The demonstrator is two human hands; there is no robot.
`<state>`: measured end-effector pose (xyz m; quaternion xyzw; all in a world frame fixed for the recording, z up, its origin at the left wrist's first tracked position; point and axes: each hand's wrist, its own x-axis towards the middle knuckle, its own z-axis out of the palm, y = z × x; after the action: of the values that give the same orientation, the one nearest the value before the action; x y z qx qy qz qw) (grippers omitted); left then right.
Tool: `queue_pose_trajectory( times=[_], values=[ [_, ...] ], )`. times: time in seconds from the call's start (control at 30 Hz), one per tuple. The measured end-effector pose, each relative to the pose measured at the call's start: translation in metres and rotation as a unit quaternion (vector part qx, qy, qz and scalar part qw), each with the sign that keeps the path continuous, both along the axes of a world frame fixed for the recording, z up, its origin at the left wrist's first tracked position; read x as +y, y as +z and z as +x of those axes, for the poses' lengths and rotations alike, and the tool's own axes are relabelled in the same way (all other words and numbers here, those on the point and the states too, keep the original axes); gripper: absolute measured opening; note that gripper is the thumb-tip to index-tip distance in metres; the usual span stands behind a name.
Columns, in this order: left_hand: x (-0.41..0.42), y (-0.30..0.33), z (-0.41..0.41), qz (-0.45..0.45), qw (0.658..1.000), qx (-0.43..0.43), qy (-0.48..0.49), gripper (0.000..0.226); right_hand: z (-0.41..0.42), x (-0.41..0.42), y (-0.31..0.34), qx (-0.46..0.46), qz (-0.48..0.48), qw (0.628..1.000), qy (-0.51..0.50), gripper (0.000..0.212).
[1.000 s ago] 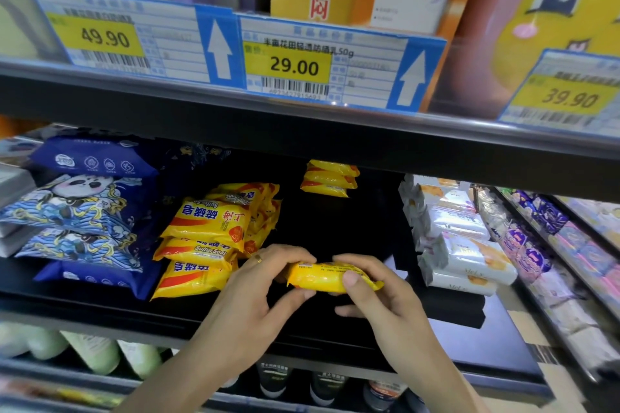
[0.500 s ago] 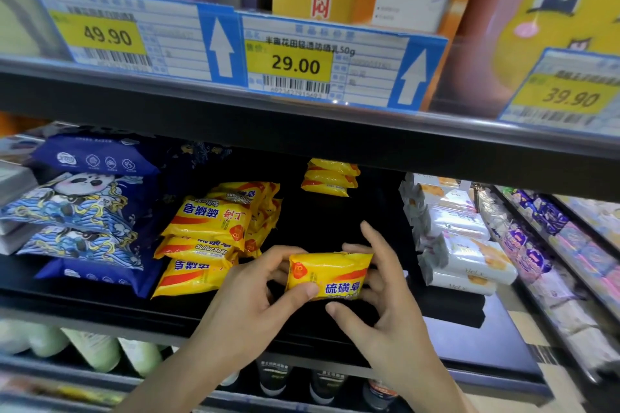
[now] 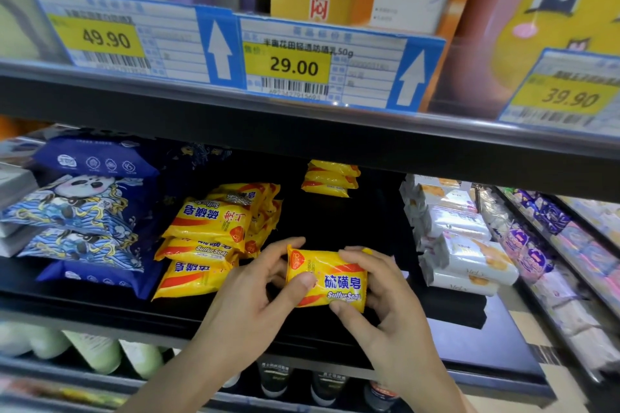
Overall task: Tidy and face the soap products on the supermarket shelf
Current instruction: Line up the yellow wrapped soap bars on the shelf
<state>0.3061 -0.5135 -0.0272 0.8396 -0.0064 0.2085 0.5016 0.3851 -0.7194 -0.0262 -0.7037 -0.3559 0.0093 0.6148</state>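
Your left hand (image 3: 258,292) and right hand (image 3: 385,305) both grip the yellow soap pack (image 3: 327,280), lying sideways, front facing you.

held soap pack (image 3: 327,280) reads "sulfur soap"; price tag (image 3: 292,67) "29.00".

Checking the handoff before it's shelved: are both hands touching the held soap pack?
Touching. The head view shows the left hand thumb lying on the soap pack front, and right hand fingers curled round its right end.
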Motion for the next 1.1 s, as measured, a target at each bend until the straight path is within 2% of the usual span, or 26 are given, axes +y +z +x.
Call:
queue_pose_trajectory(
  times=[0.2,0.37,0.7,0.87,1.0,1.1],
  values=[
    [-0.001,0.002,-0.001,0.026,1.0,-0.013,0.007,0.064,-0.001,-0.001,0.003,0.038,0.014,0.999,-0.002,0.056],
    [-0.002,0.004,-0.001,0.077,0.997,0.001,0.014,0.09,-0.004,-0.002,0.008,0.056,0.025,0.998,-0.012,0.049],
    [-0.001,0.0,0.002,0.086,0.996,0.015,0.027,0.067,-0.004,-0.002,0.013,0.004,-0.045,0.999,-0.026,0.045],
    [-0.002,0.002,0.001,0.1,0.994,0.018,0.031,0.071,-0.001,0.0,0.01,0.026,-0.025,0.999,0.002,0.038],
    [-0.006,0.007,-0.002,0.103,0.994,0.01,0.04,0.076,0.003,0.001,0.014,0.037,0.024,0.999,-0.013,0.034],
    [-0.009,0.01,-0.008,0.157,0.986,-0.002,0.05,0.058,0.015,0.008,0.037,0.038,0.041,0.996,-0.064,0.041]
  ],
)
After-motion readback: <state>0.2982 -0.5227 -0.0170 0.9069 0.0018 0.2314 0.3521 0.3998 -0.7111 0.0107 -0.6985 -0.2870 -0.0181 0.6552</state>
